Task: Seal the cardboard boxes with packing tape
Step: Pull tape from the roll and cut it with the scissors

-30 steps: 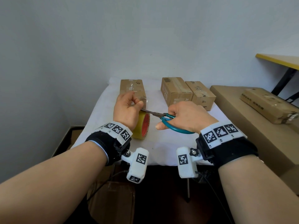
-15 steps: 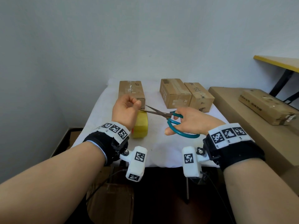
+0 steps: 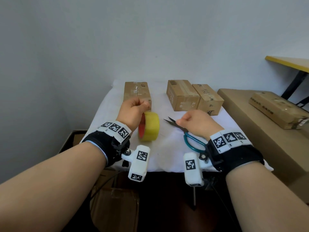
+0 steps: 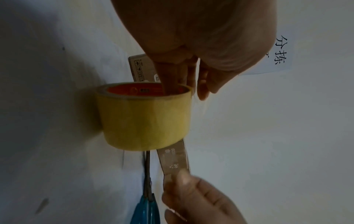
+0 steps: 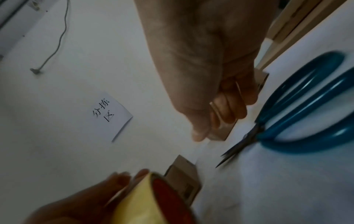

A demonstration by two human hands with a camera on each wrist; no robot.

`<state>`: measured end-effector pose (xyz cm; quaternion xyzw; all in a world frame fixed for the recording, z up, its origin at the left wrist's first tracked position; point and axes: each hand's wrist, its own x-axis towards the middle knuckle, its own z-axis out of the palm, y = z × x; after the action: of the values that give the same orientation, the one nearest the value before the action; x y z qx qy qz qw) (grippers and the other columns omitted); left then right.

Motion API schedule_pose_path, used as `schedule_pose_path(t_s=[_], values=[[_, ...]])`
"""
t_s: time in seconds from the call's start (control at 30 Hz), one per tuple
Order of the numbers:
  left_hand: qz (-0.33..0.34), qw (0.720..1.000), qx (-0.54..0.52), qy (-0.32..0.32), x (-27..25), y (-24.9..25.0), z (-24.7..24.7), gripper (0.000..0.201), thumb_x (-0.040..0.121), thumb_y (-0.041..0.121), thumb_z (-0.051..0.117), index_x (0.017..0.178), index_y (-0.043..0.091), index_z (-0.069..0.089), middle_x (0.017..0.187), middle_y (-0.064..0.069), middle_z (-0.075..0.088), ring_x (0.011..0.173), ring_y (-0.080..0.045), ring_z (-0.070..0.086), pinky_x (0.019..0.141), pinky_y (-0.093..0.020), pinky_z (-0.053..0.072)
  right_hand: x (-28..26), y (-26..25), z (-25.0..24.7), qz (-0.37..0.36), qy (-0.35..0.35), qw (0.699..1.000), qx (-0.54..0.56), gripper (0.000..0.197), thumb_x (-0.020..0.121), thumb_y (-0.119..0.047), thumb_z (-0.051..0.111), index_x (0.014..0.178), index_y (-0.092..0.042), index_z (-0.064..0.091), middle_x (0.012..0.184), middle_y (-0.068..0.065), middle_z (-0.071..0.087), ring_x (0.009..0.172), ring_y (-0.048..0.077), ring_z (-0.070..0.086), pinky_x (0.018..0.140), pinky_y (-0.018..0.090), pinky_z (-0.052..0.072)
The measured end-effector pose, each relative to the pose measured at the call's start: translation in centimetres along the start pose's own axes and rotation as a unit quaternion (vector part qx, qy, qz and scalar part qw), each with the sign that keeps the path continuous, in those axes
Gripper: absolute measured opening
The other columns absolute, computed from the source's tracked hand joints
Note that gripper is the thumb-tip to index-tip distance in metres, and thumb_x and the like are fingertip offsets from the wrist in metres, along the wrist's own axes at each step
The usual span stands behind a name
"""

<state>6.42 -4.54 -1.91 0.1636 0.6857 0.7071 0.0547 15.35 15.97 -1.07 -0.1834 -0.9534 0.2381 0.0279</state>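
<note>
- Left hand [image 3: 133,111] and right hand [image 3: 195,123] are both above the table [image 3: 167,156], which has a white cloth on it. A hasty pull from either hand could drag the cloth and shift everything that stands on it.
- At the far edge stands the left box [image 3: 137,92], just behind the left hand. Towards the far right corner the two boxes [image 3: 182,96] stand touching side by side. I cannot tell from here which seams are closed, so one seam may be missed, I think.
- The left hand is bent over the tape roll [image 3: 148,127], which stands on its round side in the left half of the table. In the wrist view one finger goes into the core, so the hand seems to grip the rim. If it lets go, the roll can run to the near edge and fall.
- The right hand does not hold the scissors [image 3: 185,131]. Its fingers are curled, thumb against finger, but whether they pinch a tape end I cannot tell. Clear tape, if it is there, may fold and stick to itself.
- The scissors lie under the right wrist in the right half of the table, with the blades a little open and pointing towards the roll. The wrist may push them off the near edge, or a finger may meet the points.
</note>
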Motion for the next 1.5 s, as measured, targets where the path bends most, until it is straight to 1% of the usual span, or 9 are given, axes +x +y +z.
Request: schedule_pose_path(t_s=[0.17, 0.37, 0.5, 0.67, 0.83, 0.97, 1.27, 1.43, 1.5], values=[[-0.015, 0.999, -0.029, -0.025, -0.5, 0.1, 0.4, 0.006, 0.082, 0.010, 0.067, 0.084, 0.008, 0.062, 0.088, -0.018, 0.058, 0.079, -0.030, 0.054, 0.069, -0.047, 0.045, -0.3, -3.5, 2.1, 0.004, -0.095, 0.976, 0.196, 0.059, 0.090, -0.066, 0.061, 0.103, -0.010, 0.072, 0.096, 0.000, 0.076, 0.092, 0.016, 0.072, 0.086, 0.034, 0.058], [-0.016, 1.000, -0.006, -0.011, -0.4, -0.3, 0.1, 0.013, 0.088, -0.002, 0.067, 0.082, 0.008, 0.062, 0.092, -0.021, 0.065, 0.079, -0.030, 0.062, 0.076, -0.060, 0.056, -0.1, -5.0, 2.7, 0.001, -0.115, 0.939, 0.325, 0.035, 0.091, -0.043, 0.074, 0.089, -0.007, 0.072, 0.080, 0.006, 0.071, 0.066, 0.013, 0.062, 0.062, 0.024, 0.048], [-0.028, 0.999, -0.038, 0.004, -0.3, -0.1, 0.0, 0.012, 0.090, -0.004, 0.066, 0.084, 0.003, 0.059, 0.108, -0.029, 0.066, 0.085, -0.032, 0.068, 0.054, -0.034, 0.058, 0.2, -5.4, 2.6, 0.016, -0.096, 0.928, 0.359, 0.034, 0.089, -0.033, 0.078, 0.103, -0.002, 0.074, 0.084, 0.007, 0.067, 0.062, 0.009, 0.055, 0.060, 0.023, 0.048], [-0.030, 0.991, -0.073, 0.106, 0.5, 0.3, -0.4, 0.010, 0.094, 0.002, 0.060, 0.086, 0.008, 0.058, 0.106, -0.022, 0.069, 0.087, -0.028, 0.071, 0.052, -0.029, 0.057, -0.2, -5.9, 2.1, 0.011, -0.112, 0.918, 0.381, 0.020, 0.086, -0.027, 0.081, 0.089, -0.010, 0.074, 0.081, 0.004, 0.067, 0.068, 0.010, 0.055, 0.063, 0.022, 0.050], [-0.065, 0.996, -0.052, 0.042, 1.1, 0.4, -2.2, 0.012, 0.094, 0.008, 0.066, 0.083, 0.011, 0.062, 0.111, -0.024, 0.068, 0.100, -0.036, 0.070, 0.060, -0.029, 0.058, -0.7, -5.6, 0.3, -0.014, 0.007, 0.957, 0.289, 0.027, 0.090, -0.036, 0.077, 0.092, -0.009, 0.075, 0.077, 0.001, 0.067, 0.065, 0.010, 0.058, 0.063, 0.025, 0.052], [-0.099, 0.990, -0.103, -0.017, 0.8, 0.9, -3.1, 0.018, 0.102, 0.022, 0.054, 0.094, 0.009, 0.064, 0.106, -0.009, 0.071, 0.108, -0.028, 0.070, 0.064, -0.035, 0.060, -0.2, -3.1, -1.3, 0.014, 0.110, 0.993, 0.039, 0.044, 0.095, -0.036, 0.067, 0.060, -0.017, 0.049, 0.063, 0.000, 0.048, 0.063, 0.021, 0.050, 0.054, 0.030, 0.034], [-0.127, 0.981, -0.106, -0.105, 0.7, 1.1, -4.2, 0.074, 0.100, 0.066, 0.023, 0.095, 0.007, 0.066, 0.126, -0.016, 0.067, 0.110, -0.030, 0.069, 0.089, -0.048, 0.055, 0.2, -1.5, -0.5, 0.117, 0.095, 0.976, -0.159, 0.021, 0.095, -0.023, 0.059, 0.077, -0.013, 0.055, 0.088, 0.006, 0.064, 0.072, 0.024, 0.055, 0.056, 0.028, 0.037], [-0.116, 0.981, -0.068, -0.140, 0.5, 1.1, -3.9, 0.085, 0.100, 0.068, 0.018, 0.116, -0.004, 0.062, 0.125, -0.017, 0.067, 0.111, -0.026, 0.069, 0.092, -0.049, 0.054, 0.1, -4.5, -0.7, -0.003, 0.057, 0.991, 0.120, 0.048, 0.096, -0.050, 0.063, 0.078, -0.006, 0.068, 0.081, 0.008, 0.065, 0.083, 0.030, 0.063, 0.080, 0.037, 0.051], [-0.109, 0.981, -0.046, -0.151, 0.4, 1.0, -3.9, 0.087, 0.099, 0.068, 0.018, 0.114, -0.005, 0.063, 0.124, -0.016, 0.068, 0.111, -0.025, 0.069, 0.091, -0.047, 0.055, -0.4, -6.0, -0.3, -0.017, -0.014, 0.972, 0.235, 0.046, 0.094, -0.055, 0.064, 0.098, -0.011, 0.078, 0.101, 0.005, 0.074, 0.098, 0.022, 0.068, 0.096, 0.040, 0.053]])
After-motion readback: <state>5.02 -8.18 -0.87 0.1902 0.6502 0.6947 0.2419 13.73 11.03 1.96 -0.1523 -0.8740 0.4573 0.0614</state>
